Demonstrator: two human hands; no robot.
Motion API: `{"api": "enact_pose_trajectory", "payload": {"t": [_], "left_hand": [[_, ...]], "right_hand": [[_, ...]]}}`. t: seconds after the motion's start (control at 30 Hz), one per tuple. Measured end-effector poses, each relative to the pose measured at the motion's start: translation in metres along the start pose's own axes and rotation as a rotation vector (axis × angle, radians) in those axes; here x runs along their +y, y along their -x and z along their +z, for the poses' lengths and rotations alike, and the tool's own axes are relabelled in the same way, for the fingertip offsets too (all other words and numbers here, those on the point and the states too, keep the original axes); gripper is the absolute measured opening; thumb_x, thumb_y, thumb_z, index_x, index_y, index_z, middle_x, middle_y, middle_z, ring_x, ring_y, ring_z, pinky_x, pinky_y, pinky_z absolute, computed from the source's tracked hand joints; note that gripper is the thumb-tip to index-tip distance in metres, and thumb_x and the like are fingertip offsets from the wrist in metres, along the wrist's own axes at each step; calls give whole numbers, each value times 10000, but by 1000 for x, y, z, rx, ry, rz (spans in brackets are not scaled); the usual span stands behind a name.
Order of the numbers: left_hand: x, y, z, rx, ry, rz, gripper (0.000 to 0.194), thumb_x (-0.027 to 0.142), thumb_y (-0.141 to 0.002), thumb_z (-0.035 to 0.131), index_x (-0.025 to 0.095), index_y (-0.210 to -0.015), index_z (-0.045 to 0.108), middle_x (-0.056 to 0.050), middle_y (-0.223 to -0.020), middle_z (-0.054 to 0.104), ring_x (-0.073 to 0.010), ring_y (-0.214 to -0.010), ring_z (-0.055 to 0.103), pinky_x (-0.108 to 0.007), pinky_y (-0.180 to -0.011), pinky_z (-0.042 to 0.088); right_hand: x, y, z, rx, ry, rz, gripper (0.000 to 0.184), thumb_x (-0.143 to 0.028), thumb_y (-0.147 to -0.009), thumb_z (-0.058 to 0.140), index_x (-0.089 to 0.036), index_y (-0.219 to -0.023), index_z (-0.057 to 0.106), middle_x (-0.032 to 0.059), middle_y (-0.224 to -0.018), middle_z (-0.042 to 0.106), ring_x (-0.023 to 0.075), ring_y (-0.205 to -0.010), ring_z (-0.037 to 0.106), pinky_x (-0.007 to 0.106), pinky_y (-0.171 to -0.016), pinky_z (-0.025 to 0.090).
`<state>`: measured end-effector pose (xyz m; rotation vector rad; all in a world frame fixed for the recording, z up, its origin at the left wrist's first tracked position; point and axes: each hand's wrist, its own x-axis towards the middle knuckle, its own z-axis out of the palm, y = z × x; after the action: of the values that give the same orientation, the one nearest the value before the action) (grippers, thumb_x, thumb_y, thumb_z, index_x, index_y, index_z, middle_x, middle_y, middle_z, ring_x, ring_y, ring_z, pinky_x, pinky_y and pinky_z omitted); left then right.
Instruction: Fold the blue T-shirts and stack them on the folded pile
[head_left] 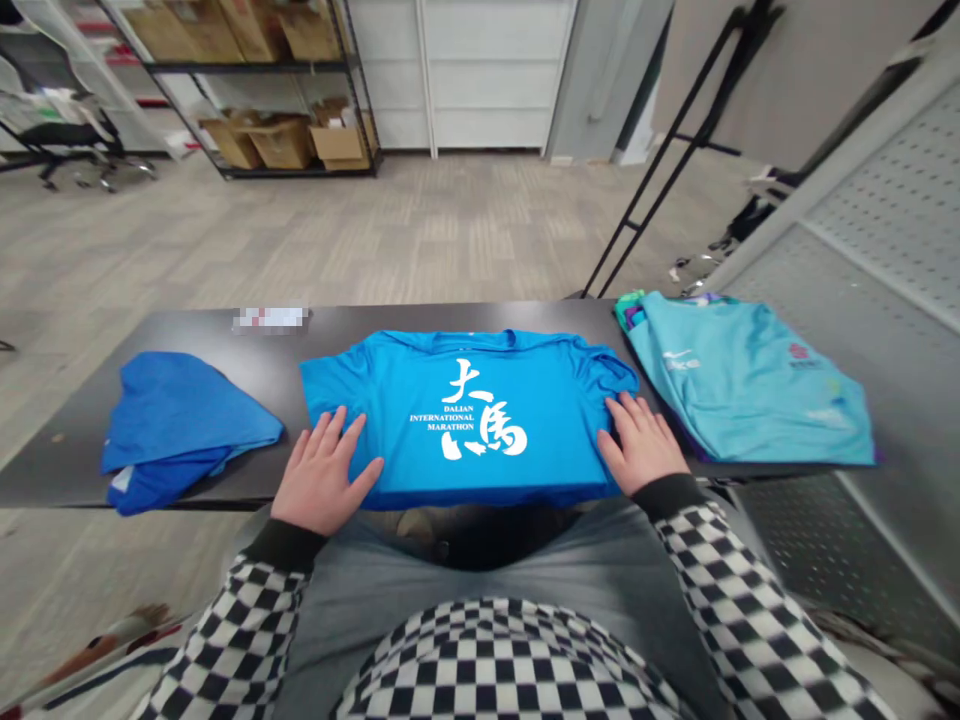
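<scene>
A folded bright blue T-shirt lies in the middle of the black table, its white print reading "Dalian International Marathon". My left hand rests flat against the shirt's left side, fingers spread, palm partly on the table. My right hand lies on the shirt's right edge, fingers spread. A darker blue garment sits in a loose heap left of my left hand. A stack of folded turquoise shirts lies to the right of my right hand.
A metal shelf unit with cardboard boxes stands at the far back. A perforated metal panel rises on the right, and a black stand leans beyond the table. A blurred patch lies on the table's far edge.
</scene>
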<state>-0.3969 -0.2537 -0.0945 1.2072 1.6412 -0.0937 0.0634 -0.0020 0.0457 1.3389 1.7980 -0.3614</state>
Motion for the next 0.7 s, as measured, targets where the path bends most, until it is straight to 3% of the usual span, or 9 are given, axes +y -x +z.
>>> {"api": "enact_pose_trajectory", "payload": {"t": [0.37, 0.5, 0.7], "left_hand": [[-8, -9, 13, 77, -2, 36, 834, 717, -1082, 464, 217, -1748, 514, -185, -1855, 380, -461, -1723, 338, -708, -1364, 311], [-4, -5, 13, 77, 26, 27, 815, 720, -1075, 485, 253, -1741, 529, -163, -1852, 396, -441, -1726, 342, -689, -1373, 300], [-2, -6, 13, 78, 26, 9, 793, 693, -1068, 522, 260, -1733, 537, -153, -1853, 398, -416, -1729, 346, -663, -1382, 298]], "right_hand": [[-6, -16, -1, -21, -45, 29, 656, -459, -1095, 520, -217, -1703, 549, 136, -1820, 458, 399, -1690, 409, 635, -1371, 351], [-7, -17, -3, -57, -30, 39, 655, -455, -1109, 504, -199, -1711, 540, 147, -1833, 432, 388, -1701, 396, 631, -1379, 341], [0, -19, 4, -7, -55, 18, 636, -453, -1096, 530, -222, -1686, 576, 140, -1809, 475, 389, -1685, 423, 642, -1367, 357]]}}
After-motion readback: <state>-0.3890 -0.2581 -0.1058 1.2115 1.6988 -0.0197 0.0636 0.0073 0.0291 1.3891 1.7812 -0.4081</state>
